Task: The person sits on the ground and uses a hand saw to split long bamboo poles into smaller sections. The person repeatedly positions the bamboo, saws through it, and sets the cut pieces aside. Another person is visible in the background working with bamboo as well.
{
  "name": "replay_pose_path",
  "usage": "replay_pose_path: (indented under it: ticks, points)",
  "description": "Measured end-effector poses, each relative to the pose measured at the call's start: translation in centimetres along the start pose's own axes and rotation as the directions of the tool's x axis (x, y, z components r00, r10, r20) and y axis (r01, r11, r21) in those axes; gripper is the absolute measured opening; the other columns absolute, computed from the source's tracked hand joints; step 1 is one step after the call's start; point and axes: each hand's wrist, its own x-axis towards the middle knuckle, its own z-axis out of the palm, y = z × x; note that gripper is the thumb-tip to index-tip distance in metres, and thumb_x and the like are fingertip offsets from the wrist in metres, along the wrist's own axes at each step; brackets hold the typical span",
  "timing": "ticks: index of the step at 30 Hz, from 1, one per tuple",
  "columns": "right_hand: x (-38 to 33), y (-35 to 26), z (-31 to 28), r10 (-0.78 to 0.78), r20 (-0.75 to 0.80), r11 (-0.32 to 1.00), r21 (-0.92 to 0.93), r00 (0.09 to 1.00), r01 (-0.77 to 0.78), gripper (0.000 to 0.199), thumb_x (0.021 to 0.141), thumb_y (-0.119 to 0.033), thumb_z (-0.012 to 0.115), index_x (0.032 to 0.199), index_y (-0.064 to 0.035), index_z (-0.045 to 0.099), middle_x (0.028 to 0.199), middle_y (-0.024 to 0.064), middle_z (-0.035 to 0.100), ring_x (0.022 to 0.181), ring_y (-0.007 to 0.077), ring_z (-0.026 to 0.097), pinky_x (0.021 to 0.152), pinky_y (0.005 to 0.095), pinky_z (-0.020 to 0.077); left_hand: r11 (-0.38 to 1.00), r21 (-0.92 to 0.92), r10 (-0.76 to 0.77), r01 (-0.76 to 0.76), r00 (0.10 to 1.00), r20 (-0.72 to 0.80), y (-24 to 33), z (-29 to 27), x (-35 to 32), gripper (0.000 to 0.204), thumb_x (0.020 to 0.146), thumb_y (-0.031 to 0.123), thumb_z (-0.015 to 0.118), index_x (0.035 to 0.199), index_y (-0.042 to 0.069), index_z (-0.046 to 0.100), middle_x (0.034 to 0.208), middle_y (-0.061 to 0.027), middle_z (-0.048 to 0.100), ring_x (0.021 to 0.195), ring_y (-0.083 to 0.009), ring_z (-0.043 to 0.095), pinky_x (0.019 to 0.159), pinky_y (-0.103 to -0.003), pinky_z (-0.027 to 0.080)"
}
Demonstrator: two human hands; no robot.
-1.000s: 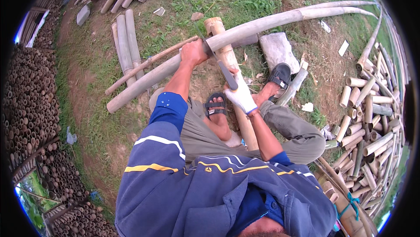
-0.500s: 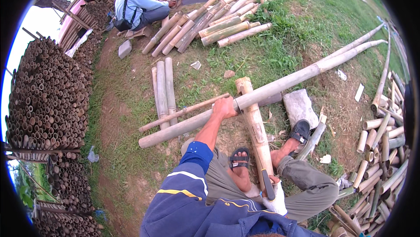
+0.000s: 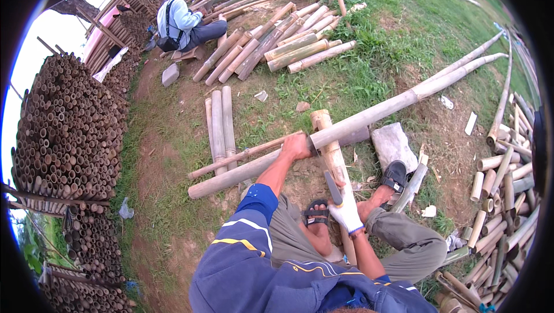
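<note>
A long grey bamboo pole (image 3: 372,114) runs across in front of me from lower left to upper right. It rests on a thick, pale bamboo piece (image 3: 336,166) that lies lengthwise between my legs. My bare left hand (image 3: 296,146) is wrapped round the pole just left of this crossing. In my right hand (image 3: 345,212), which wears a white glove, is a hand saw (image 3: 332,187) gripped by its dark handle. Its thin blade points up to the pole, at a dark cut line beside my left hand. How deep the blade sits, I cannot tell.
A thin bamboo stick (image 3: 248,156) lies alongside the pole, over several short bamboo lengths (image 3: 217,122). By my right sandal is a stone block (image 3: 395,146). Cut bamboo (image 3: 511,183) is heaped at right, stacked bamboo (image 3: 69,122) at left. A seated person (image 3: 182,24) works beyond.
My right hand has moved up and away from my body with the saw, bringing the blade to the pole. The left hand keeps its grip on the pole.
</note>
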Motion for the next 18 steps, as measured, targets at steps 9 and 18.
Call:
replay_pose_path:
  ticks: [9,18]
  points:
    - [-9.6,-5.9,-6.5,0.284,0.139,0.957,0.015,0.949,-0.289,0.063,0.085,0.002,0.07,0.145,-0.0066,0.054,0.116,0.0142,0.065,0.098,0.0269,0.067,0.09,0.0363,0.0557,1.0,-0.024,0.005,-0.002,0.991,0.131,-2.6,1.9,-0.1,0.074,0.062,0.044,0.092,0.119,-0.001,0.077,0.118,-0.0279,0.079,0.112,-0.0435,0.076,0.1,-0.05,0.061]
    - [11.1,-0.6,3.7,0.033,0.03,0.998,0.054,0.999,-0.035,0.06,0.085,-0.01,0.077,0.141,-0.0073,0.058,0.124,0.0216,0.069,0.115,0.0392,0.069,0.098,0.0439,0.056,0.999,0.008,-0.031,0.031,0.999,0.016,1.7,-0.2,0.6,0.069,0.068,0.048,0.092,0.117,0.001,0.08,0.115,-0.027,0.08,0.108,-0.0416,0.078,0.098,-0.049,0.063]
